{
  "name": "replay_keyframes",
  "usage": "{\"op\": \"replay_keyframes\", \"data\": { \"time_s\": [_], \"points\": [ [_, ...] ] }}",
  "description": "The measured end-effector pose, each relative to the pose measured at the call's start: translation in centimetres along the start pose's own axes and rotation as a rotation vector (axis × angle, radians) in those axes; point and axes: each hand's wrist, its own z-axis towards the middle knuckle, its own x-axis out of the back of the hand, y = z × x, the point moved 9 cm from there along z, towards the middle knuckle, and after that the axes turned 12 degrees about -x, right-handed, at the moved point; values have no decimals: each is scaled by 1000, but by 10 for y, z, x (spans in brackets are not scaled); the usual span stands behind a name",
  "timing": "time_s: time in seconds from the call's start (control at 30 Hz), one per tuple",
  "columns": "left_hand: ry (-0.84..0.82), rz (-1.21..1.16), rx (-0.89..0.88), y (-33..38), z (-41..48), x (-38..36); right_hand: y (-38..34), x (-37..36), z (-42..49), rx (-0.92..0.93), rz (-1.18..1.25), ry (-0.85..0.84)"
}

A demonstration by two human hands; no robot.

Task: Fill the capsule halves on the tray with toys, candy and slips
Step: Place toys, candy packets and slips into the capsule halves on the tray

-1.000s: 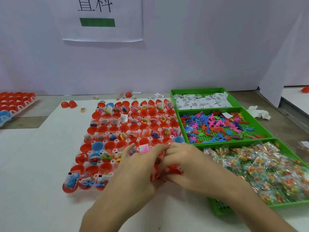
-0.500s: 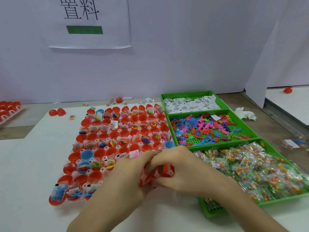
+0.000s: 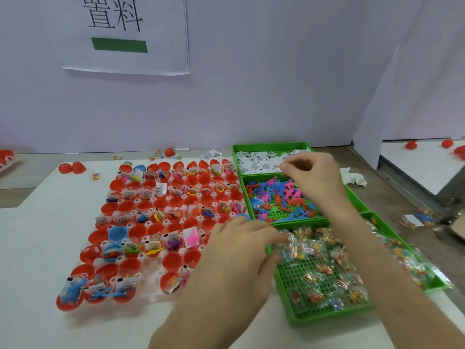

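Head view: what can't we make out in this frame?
- Right hand: blurred over the slip tray; whether it pinches a slip is unclear.
- Left hand: merges with blurred candy packets; grip unclear.
- Capsule tray: near right corner hidden by the left hand and forearm.
- Slips: print too small to read.
- Red tray, far left: cut off by the edge.

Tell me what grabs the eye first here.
A clear tray of red capsule halves, many filled, fills the left-centre. Three green bins stand to its right: slips far, toys middle, candy near. The left hand is at the candy, the right hand above the slips.
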Motion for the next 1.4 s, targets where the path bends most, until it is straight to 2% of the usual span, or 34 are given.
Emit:
{"op": "replay_keyframes", "data": {
  "time_s": [0.1,0.27,0.37,0.53,0.63,0.8,0.87,0.97,1.03,1.13,1.27,1.4],
  "points": [
    [-163,61,-39,22,30,-50,20,-2,52,-76,-253,78],
    [-323,120,-29,29,47,-104,62,-24,97,-251,-622,51],
    [-304,88,14,19,48,-110,70,-25,103,-365,-647,31],
    [-215,18,83,11,46,-111,63,-29,105,-326,-645,67],
    [-170,25,87,12,47,-108,65,-23,104,-277,-554,120],
    [-137,24,81,13,47,-106,52,6,87,-218,-128,210],
    [-111,-13,88,11,44,-106,50,10,69,-251,108,129],
    [-54,-104,112,9,41,-102,46,5,30,-252,480,-145],
    [9,-168,131,6,38,-96,42,5,2,-243,622,-275],
    [127,-231,132,2,33,-81,42,11,-23,-239,716,-291],
    [312,-372,166,-10,21,-57,40,19,-34,-180,620,-230],
    [508,-552,244,-33,5,-36,39,16,-36,-170,581,-296]
  ]
}}
